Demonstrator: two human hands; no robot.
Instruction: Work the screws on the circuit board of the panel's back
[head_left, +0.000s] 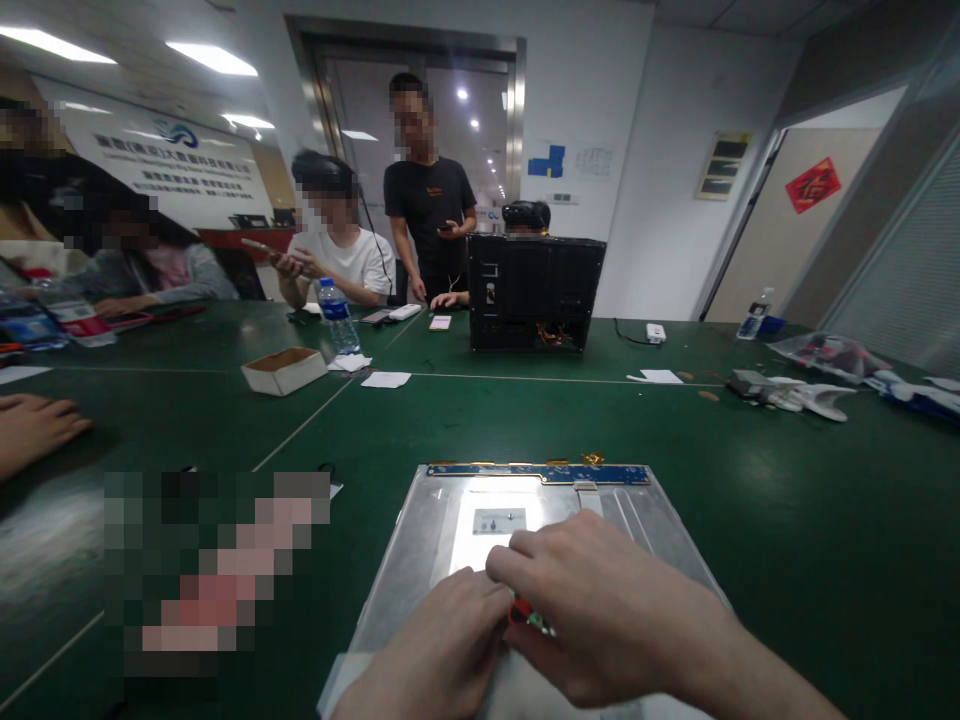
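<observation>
A silver metal display panel (420, 540) lies flat on the table in front of me, with a narrow blue circuit board (495, 473) along its far edge. Over the near half of the panel, my right hand (592, 600) is closed around a small red, black and green object (519, 610), mostly hidden by the fingers. My left hand (442, 640) is curled right beside it, touching the right fingers. Its own fingertips are hidden, so what it grips cannot be made out. A flat ribbon cable (589, 497) runs from the board near my right knuckles.
On the green table (795, 550) stand a black computer monitor housing (536, 295), an open white box (285, 370) and a water bottle (337, 318). Plastic bags (832, 355) and scraps lie at the right. Another person's hand (41, 430) rests at the left; several people are beyond.
</observation>
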